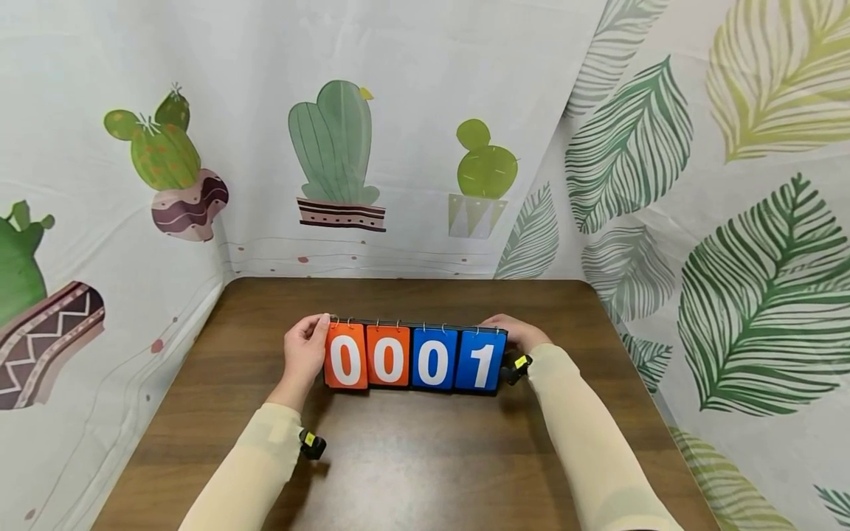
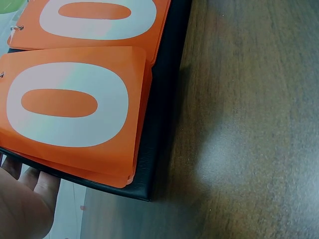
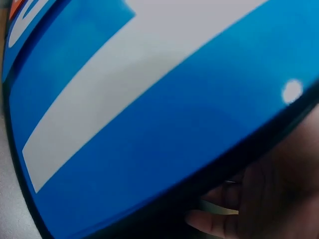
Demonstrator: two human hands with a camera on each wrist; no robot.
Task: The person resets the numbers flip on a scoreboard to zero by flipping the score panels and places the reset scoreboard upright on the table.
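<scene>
A tabletop flip scoreboard (image 1: 411,358) with a black backing stands tilted back on the table. Its ringed cards read 0 and 0 on orange, then 0 and 1 on blue. My left hand (image 1: 306,354) grips its left end, thumb by the upper corner; in the left wrist view that hand's fingers (image 2: 47,186) go behind the backing. At the upper right corner, my right hand (image 1: 518,330) holds the other end, partly hidden by the board. The right wrist view has the blue 1 card (image 3: 149,114) close up, with the right fingers (image 3: 214,224) behind the black edge.
The brown wooden table (image 1: 412,464) has a back edge against a white cloth printed with cacti (image 1: 339,147). A leaf-patterned cloth (image 1: 764,295) hangs along the right side. Small black wrist cameras (image 1: 312,445) are on both sleeves.
</scene>
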